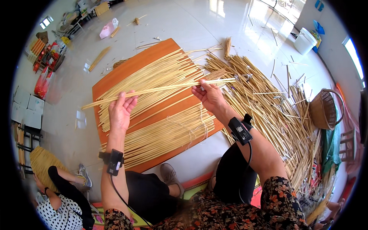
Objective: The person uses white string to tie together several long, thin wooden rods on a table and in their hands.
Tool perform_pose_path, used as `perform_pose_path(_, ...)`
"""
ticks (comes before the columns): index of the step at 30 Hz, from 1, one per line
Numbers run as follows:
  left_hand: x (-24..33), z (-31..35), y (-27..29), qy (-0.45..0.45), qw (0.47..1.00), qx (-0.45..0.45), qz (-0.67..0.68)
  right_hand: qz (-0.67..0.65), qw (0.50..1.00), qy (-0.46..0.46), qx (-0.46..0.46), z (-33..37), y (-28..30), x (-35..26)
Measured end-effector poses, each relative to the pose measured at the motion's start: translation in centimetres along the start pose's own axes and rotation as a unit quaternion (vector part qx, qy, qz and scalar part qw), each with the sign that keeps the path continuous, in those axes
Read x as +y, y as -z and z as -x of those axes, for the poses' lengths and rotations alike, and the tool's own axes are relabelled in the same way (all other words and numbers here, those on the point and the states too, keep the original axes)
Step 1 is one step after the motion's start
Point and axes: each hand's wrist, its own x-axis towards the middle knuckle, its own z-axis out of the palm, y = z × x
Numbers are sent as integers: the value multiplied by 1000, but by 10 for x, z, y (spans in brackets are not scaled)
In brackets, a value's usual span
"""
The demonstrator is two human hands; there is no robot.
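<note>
Two or so pale reed stalks (157,90) stretch between my hands, held above a low orange-brown table (159,47). My left hand (122,109) grips them toward their left end, thumb on top and fingers curled. My right hand (209,95) pinches them near the right end between thumb and fingers. Beneath, many similar stalks (153,73) lie side by side across the far half of the table. Closer to me lies a second row of stalks (165,130), with a loose white string (190,132) trailing over its right part.
A large heap of reed stalks (268,103) spreads on the floor at the right. Beyond it stand a wicker basket (322,109) and a white bucket (305,41). At the lower left, another person (63,207) in a dotted top sits by a woven mat (44,161).
</note>
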Motion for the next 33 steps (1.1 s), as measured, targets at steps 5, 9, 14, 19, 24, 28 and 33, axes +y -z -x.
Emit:
perform_pose_path(5, -8, -5, 2, -26, 999, -35, 8, -4, 1000, 7, 19, -8, 16, 1)
perform_pose_path(9, 6, 2, -4, -31, 999, -38, -19, 0, 1000, -4, 20, -10, 15, 0)
perform_pose_path(14, 11, 3, 2, -28, 999, -5, 17, 24, 1000, 3, 13, -17, 28, -3)
perform_pose_path(19, 11, 1, 12, -43, 999, 23, -17, 33, 999, -12, 26, -17, 30, -5)
perform_pose_path(24, 13, 4, 16, -30, 999, 22, -9, 52, 999, -2, -6, -17, 28, -4)
perform_pose_path(28, 14, 5, 25, -41, 999, 14, -12, 72, 997, 9, -25, -10, 21, -2)
perform_pose_path(33, 17, 13, 28, -41, 999, 1, 32, 51, 998, 23, -38, -1, 13, -4)
